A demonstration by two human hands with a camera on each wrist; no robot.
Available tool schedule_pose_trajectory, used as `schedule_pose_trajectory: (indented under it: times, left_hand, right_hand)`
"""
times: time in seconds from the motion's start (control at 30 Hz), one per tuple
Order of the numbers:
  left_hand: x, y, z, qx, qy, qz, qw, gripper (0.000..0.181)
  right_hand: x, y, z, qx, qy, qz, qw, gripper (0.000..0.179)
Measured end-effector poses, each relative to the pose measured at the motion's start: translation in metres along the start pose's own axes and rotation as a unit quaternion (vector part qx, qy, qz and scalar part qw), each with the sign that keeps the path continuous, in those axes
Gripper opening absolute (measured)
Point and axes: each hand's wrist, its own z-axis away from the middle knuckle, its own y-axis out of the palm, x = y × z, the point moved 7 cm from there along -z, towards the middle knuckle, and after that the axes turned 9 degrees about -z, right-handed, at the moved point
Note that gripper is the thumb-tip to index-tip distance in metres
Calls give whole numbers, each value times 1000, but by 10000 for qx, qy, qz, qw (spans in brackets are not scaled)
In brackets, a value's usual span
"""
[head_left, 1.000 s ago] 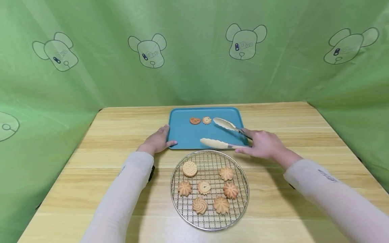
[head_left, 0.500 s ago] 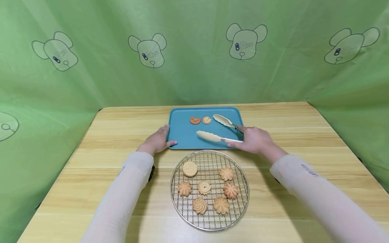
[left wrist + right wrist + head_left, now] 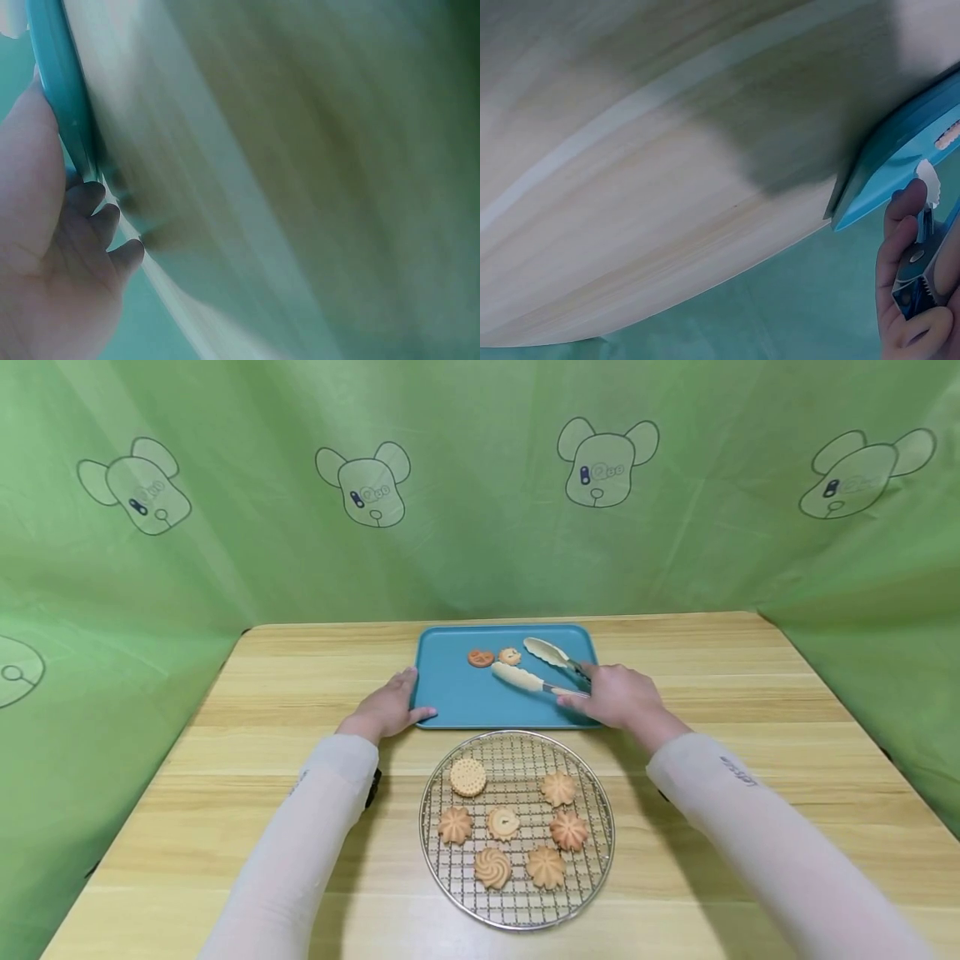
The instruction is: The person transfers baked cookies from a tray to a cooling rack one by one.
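Note:
My right hand (image 3: pixel 619 696) grips a pair of kitchen tongs (image 3: pixel 550 688) with cream scalloped tips, spread apart over the right half of a blue tray (image 3: pixel 465 697). One tip lies just in front of a pale scalloped cookie (image 3: pixel 510 656); the other is to its right. Left of that cookie lies a browner round cookie (image 3: pixel 481 658). My left hand (image 3: pixel 386 706) holds the tray's left edge near the front corner, thumb over the rim and fingers along the outside. In the right wrist view the metal tongs' handle end (image 3: pixel 922 277) shows in the palm.
A round wire cooling rack (image 3: pixel 517 923) stands just in front of the tray, with several cookies (image 3: pixel 492 867) spread over it. Both are on a wooden table (image 3: pixel 247 752). A green curtain (image 3: pixel 480 560) with bear drawings hangs behind and at the sides.
My right hand has moved left and farther back with the tongs. The tongs' near tip has come back close to the pale cookie, narrowing the gap. The left hand and tray stay put.

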Motion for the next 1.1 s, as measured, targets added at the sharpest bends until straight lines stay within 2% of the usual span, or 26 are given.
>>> schedule_pose_trajectory:
  times: [0.5,0.8,1.1]
  left_hand:
    - [0,0,0,-3,-10,2,10000,90]
    - [-1,-3,3,-21,22,94,10000,92]
    - [1,2,-1,11,-46,-16,10000,91]
  right_hand:
    - [12,0,-3,-20,57,22,10000,83]
    - [12,1,-8,-61,89,166,9998,80]
    - [11,2,-11,-187,37,320,9993,75]
